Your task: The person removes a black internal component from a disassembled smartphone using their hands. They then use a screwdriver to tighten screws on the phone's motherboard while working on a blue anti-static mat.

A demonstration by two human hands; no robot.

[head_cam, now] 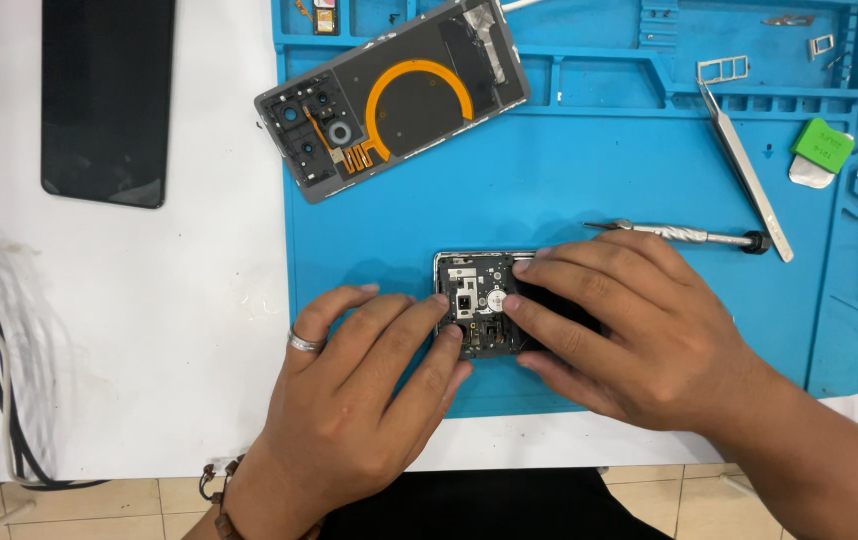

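Both hands press down on an opened phone body point(479, 300) lying flat on the blue work mat point(569, 190). The left hand point(369, 390) pins its near edge with fingertips, while the right hand point(619, 330) covers the far half, steadying it; neither lifts it. A screwdriver point(679, 235) and tweezers point(744, 165) lie just beyond, within reach. The removed back cover point(394, 95) rests further up, and a dark panel point(107, 95) sits aside on the white surface point(209, 300).

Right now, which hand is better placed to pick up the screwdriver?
Probably the right hand: the screwdriver lies on the blue mat just beyond its knuckles. The left hand sits on the phone's far side and would have to cross over.
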